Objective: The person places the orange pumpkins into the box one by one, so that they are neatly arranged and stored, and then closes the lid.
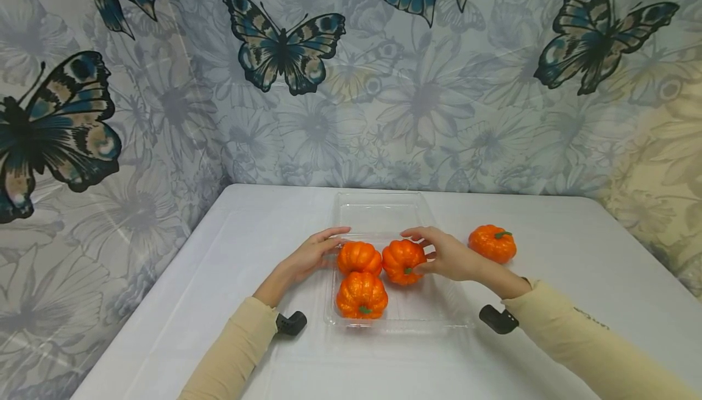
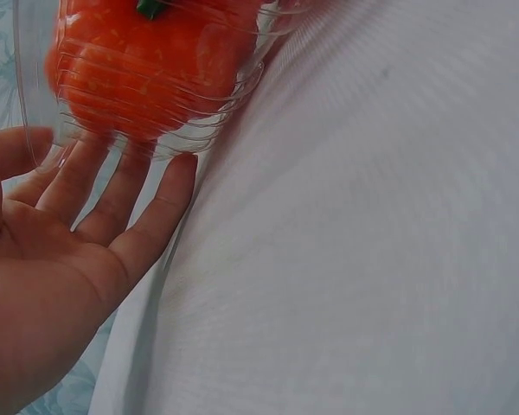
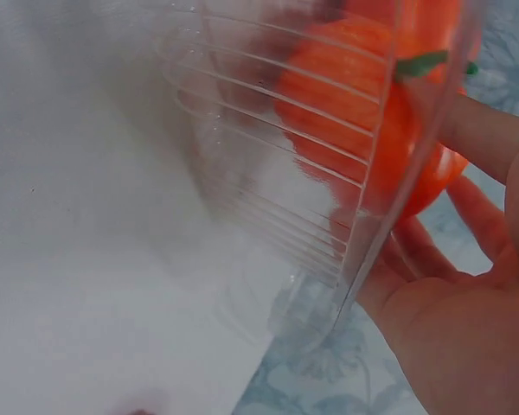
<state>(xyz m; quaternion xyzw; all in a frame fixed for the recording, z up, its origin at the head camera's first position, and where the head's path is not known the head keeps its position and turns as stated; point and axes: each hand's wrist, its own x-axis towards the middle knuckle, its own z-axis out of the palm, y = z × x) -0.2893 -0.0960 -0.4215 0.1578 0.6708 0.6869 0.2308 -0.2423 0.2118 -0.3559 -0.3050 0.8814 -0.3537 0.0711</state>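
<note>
A clear plastic clamshell container [image 1: 433,305] sits on the white table with three small orange pumpkins in it. My right hand [image 1: 452,255] grips the right-hand pumpkin [image 1: 402,258], thumb near its green stem and fingers round its far side. Beside it at the back left is another pumpkin [image 1: 358,256], with the third pumpkin [image 1: 362,297] in front. My left hand [image 1: 308,258] touches the container's left wall from outside with extended fingers, as the left wrist view shows. One more pumpkin [image 1: 492,243] lies on the table, right of the container.
The container's lid [image 1: 384,212] lies folded back, away from me. White cloth covers the table [image 1: 241,235]. Walls with a butterfly and flower pattern [image 1: 318,138] stand behind and to the left. Dark wrist devices [image 1: 499,319] are on both forearms.
</note>
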